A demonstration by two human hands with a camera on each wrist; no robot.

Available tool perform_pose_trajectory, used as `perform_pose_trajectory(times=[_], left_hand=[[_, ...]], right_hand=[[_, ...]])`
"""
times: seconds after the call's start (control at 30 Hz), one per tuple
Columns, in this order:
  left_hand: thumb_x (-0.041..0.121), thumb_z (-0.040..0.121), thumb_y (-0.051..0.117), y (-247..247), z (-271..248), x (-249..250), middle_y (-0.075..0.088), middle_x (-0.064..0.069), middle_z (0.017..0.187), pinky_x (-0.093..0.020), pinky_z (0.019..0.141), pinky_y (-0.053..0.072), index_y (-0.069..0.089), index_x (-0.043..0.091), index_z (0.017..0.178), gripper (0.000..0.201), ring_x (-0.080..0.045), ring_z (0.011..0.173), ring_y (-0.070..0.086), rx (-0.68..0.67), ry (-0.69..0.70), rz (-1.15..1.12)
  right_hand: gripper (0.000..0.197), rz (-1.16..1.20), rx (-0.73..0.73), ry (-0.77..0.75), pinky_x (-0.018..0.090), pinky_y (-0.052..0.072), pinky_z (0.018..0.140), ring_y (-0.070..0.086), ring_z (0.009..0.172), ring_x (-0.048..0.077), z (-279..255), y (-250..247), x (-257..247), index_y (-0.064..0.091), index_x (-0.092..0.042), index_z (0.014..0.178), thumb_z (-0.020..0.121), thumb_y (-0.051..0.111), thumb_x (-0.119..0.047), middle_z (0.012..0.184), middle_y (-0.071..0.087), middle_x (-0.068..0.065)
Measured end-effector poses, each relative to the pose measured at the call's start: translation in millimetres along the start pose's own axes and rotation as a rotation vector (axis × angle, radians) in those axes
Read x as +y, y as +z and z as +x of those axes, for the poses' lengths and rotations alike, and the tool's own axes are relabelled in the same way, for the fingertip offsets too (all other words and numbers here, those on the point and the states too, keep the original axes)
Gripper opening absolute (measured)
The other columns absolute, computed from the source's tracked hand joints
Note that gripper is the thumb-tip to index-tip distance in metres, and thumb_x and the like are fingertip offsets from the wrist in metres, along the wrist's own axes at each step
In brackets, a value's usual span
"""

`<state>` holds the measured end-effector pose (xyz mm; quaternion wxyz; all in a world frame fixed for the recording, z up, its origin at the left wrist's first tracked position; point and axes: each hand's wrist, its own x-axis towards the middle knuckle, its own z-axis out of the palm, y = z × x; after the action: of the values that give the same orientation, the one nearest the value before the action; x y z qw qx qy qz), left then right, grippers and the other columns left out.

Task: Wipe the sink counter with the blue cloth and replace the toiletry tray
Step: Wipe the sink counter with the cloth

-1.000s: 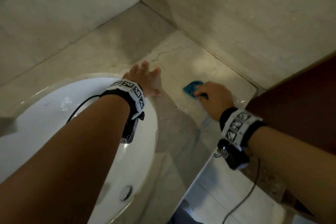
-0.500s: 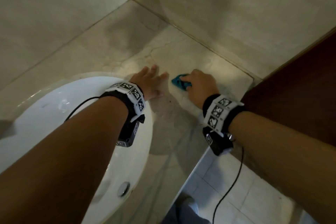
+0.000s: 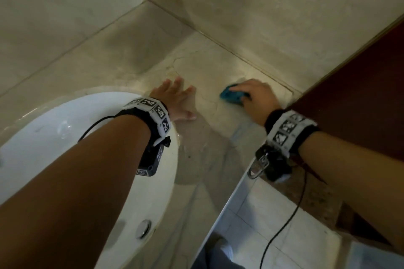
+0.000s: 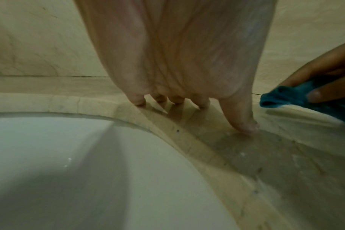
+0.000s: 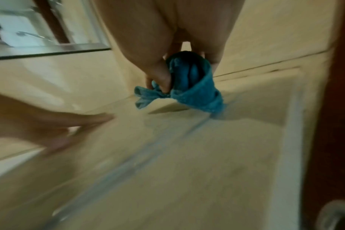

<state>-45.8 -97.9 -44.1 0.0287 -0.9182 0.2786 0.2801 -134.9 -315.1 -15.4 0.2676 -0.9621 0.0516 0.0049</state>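
Observation:
My right hand (image 3: 254,96) grips the bunched blue cloth (image 3: 231,95) and presses it on the beige marble counter (image 3: 209,65), near the counter's right end. The right wrist view shows the blue cloth (image 5: 189,87) wadded under my curled fingers (image 5: 159,77), its lower edge on the stone. My left hand (image 3: 175,100) lies flat on the counter beside the sink rim, fingers straight and spread. In the left wrist view its fingertips (image 4: 244,124) touch the stone, with the cloth (image 4: 282,96) off to the right. No toiletry tray is in view.
A white oval sink (image 3: 65,133) with a metal drain plug (image 3: 143,228) fills the lower left. Marble walls (image 3: 262,6) close the counter at the back and right corner. A dark red-brown door (image 3: 360,85) stands at the right. Tiled floor (image 3: 273,225) lies below the counter's front edge.
My right hand slid the cloth left toward the left hand, then back to the right, away from it. The left hand has stayed flat by the sink rim.

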Motion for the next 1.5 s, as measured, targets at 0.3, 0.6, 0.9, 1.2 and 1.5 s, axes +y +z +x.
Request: perform_pose_trajectory(times=[0.3, 0.6, 0.9, 1.2, 1.5], left_hand=[[0.068, 0.079, 0.053, 0.0, -2.2, 3.7, -0.015, 0.001, 0.159, -0.049, 0.118, 0.009, -0.003, 0.042, 0.148, 0.092, -0.030, 0.146, -0.008, 0.031, -0.025, -0.057], [0.068, 0.076, 0.058, -0.7, -2.3, 10.1, -0.013, 0.003, 0.159, -0.052, 0.117, 0.013, -0.001, 0.043, 0.148, 0.097, -0.030, 0.146, -0.006, 0.025, -0.079, -0.090], [0.068, 0.074, 0.059, -1.5, -1.8, 11.6, -0.004, 0.000, 0.157, -0.055, 0.113, 0.021, 0.007, 0.041, 0.145, 0.092, -0.033, 0.144, 0.002, 0.058, -0.061, -0.051], [0.067, 0.075, 0.059, 2.6, 1.9, 8.6, -0.011, 0.002, 0.159, -0.054, 0.115, 0.016, 0.001, 0.042, 0.148, 0.096, -0.031, 0.146, -0.003, 0.057, -0.068, -0.077], [0.068, 0.075, 0.058, 2.8, 2.1, 8.7, -0.007, 0.002, 0.158, -0.055, 0.114, 0.018, 0.004, 0.042, 0.146, 0.093, -0.032, 0.145, 0.000, 0.078, -0.072, -0.067]], right_hand=[[0.033, -0.092, 0.004, 0.198, 0.029, 0.039, 0.096, 0.054, 0.114, 0.034, -19.0, 9.0, 11.6, 0.066, -0.011, 0.115, 0.086, 0.052, -0.003, 0.122, 0.058, 0.014], [0.043, 0.015, -0.194, 0.020, 0.031, 0.039, 0.092, 0.053, 0.107, 0.031, -30.2, 12.1, -14.8, 0.067, -0.015, 0.113, 0.084, 0.044, 0.007, 0.116, 0.060, 0.013], [0.036, -0.061, -0.025, 0.259, 0.029, 0.040, 0.093, 0.053, 0.113, 0.030, -33.6, 9.9, 7.1, 0.064, -0.018, 0.117, 0.085, 0.052, -0.007, 0.123, 0.058, 0.009], [0.042, -0.010, -0.093, 0.047, 0.025, 0.038, 0.090, 0.056, 0.107, 0.030, -27.0, 8.8, 16.5, 0.071, -0.016, 0.107, 0.079, 0.049, 0.007, 0.112, 0.063, 0.012], [0.037, 0.009, -0.059, 0.112, 0.029, 0.042, 0.093, 0.058, 0.106, 0.028, -68.3, 26.5, -0.6, 0.071, -0.016, 0.106, 0.080, 0.053, 0.002, 0.112, 0.065, 0.008]])
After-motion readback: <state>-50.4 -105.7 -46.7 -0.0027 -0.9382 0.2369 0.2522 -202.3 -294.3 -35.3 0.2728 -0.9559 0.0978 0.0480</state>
